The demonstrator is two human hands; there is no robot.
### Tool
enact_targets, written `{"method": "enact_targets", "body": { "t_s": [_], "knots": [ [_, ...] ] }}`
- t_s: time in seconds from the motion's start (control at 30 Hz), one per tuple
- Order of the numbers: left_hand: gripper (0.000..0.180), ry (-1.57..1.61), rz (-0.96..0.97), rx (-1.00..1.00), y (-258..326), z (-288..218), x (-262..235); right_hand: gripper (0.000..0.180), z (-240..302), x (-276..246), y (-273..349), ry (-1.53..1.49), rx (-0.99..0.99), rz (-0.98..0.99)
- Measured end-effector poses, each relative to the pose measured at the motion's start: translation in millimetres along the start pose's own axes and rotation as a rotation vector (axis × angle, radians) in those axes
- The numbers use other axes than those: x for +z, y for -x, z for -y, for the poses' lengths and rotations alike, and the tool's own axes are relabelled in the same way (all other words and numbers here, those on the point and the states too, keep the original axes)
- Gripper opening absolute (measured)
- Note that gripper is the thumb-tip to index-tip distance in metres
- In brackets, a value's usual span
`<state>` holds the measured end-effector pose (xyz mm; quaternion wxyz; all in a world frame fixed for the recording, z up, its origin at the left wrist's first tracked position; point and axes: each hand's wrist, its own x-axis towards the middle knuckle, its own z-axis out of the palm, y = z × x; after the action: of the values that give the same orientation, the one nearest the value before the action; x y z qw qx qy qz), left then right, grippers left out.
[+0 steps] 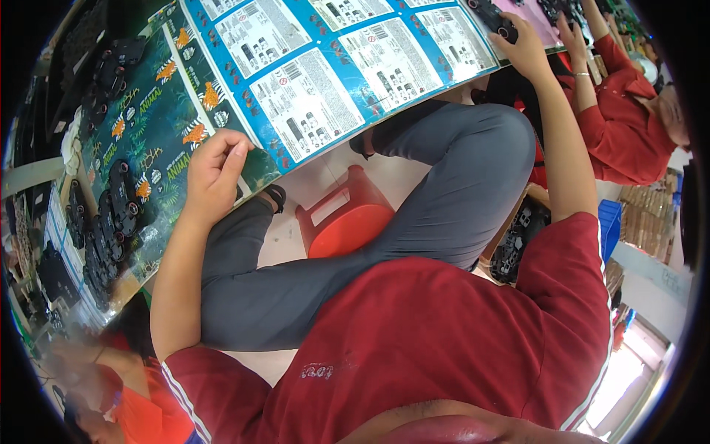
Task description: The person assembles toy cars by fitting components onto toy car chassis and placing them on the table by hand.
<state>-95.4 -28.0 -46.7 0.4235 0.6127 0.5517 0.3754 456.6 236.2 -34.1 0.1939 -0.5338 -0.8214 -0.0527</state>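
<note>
My left hand (pixel 218 174) rests at the near edge of the table, its fingers curled and the thumb laid against them. What that fist holds, if anything, is hidden. Off to the upper right, my right hand (pixel 523 50) has its thumb and fingers around one end of a black toy car chassis (pixel 487 13) with a round wheel. The chassis lies over the table's far right part and is partly cut off by the picture's edge. Printed sheets (pixel 303 103) in blue and white cover the tabletop between my hands.
Several black toy car chassis (pixel 111 214) lie on the green printed sheet at left. A red plastic stool (pixel 347 222) stands under the table. A co-worker in a red shirt (pixel 621 126) reaches over black parts at right; an orange-clad person (pixel 144 407) is at lower left.
</note>
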Motion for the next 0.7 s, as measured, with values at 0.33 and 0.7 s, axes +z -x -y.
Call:
{"method": "enact_targets", "body": {
  "t_s": [0.33,0.7],
  "knots": [
    [0.020,0.096,0.007,0.099,-8.6,-6.8,18.2,0.049,188.3,-30.1,7.5,-0.451,0.026,0.065],
    [0.048,0.811,-0.132,-0.207,19.3,-29.9,27.6,0.061,399.9,2.3,55.1,-0.807,-0.406,0.087]
  ]
}}
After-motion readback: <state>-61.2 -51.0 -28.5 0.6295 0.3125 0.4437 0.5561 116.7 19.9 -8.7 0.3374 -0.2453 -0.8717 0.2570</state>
